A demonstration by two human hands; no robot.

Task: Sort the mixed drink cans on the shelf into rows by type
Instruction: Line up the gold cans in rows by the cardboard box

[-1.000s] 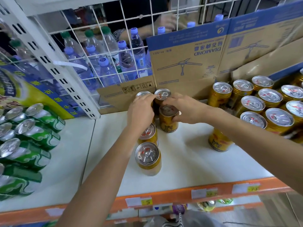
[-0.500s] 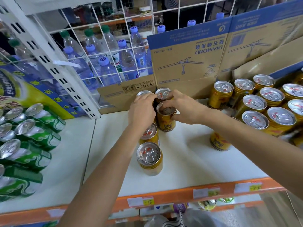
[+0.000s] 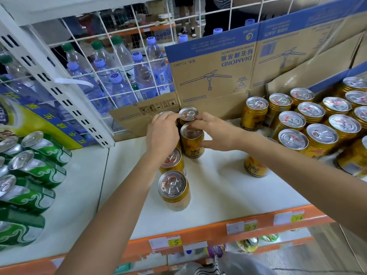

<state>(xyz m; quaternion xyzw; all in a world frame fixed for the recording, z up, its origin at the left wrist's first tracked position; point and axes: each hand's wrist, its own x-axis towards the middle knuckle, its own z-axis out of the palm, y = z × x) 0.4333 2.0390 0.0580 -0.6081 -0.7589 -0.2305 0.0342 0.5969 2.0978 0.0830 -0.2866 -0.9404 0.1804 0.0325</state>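
Head view: gold can point(image 3: 193, 144) with silver pull-tab lid and red lettering, upright on shelf point(image 3: 218, 187), pinched at rim and side by right hand point(image 3: 217, 132). Just left of that grip, left hand point(image 3: 162, 134) curled over neighbouring gold cans point(image 3: 172, 162); hold unclear.

Reference item: a brown-and-blue cardboard carton point(image 3: 214, 76), printed DIAMOND upside down above a ceiling-fan drawing, standing upright. Left of the carton, a white wire grid point(image 3: 111, 34) fences off clear water bottles point(image 3: 143, 76) with blue and green caps. A smaller cardboard flap point(image 3: 139, 120) sits at the carton's lower left corner. Further left are a slotted white upright point(image 3: 59, 92) and a yellow-and-blue banner point(image 3: 39, 124). Well in front of the carton, yellow price labels point(image 3: 174, 242) are fixed. Beyond it, a person's legs point(image 3: 186, 14) show.
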